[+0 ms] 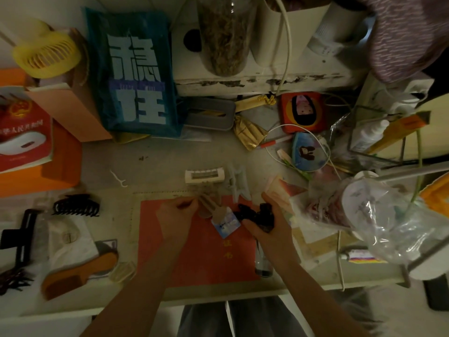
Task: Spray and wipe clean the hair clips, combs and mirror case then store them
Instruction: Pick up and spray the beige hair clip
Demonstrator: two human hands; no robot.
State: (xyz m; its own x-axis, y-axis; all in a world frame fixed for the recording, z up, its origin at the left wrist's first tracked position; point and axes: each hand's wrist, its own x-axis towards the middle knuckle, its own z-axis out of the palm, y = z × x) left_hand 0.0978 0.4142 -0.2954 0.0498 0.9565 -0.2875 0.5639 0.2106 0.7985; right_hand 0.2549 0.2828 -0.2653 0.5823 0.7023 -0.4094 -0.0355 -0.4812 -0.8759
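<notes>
Over a red folder (194, 254) at the desk's front, my left hand (175, 215) pinches a beige hair clip (207, 205). My right hand (267, 224) is closed around a black claw clip (252, 212). A small blue-and-white packet (226, 226) lies between the hands. A white comb-like clip (204, 176) and a clear claw clip (238, 186) lie just beyond. At the left sit a black claw clip (76, 206), a flat black clip (21, 234), a wooden comb (77, 273) and a clear clip (122, 272). A small spray bottle (262, 261) lies under my right wrist.
Clutter rings the desk: a blue bag (136, 76), a yellow fan (46, 54), red book (24, 132), grey box (209, 113), orange tin (303, 111), blue pouch (307, 152) and crinkled plastic bags (379, 215) on the right. A white cable (284, 45) hangs at the back.
</notes>
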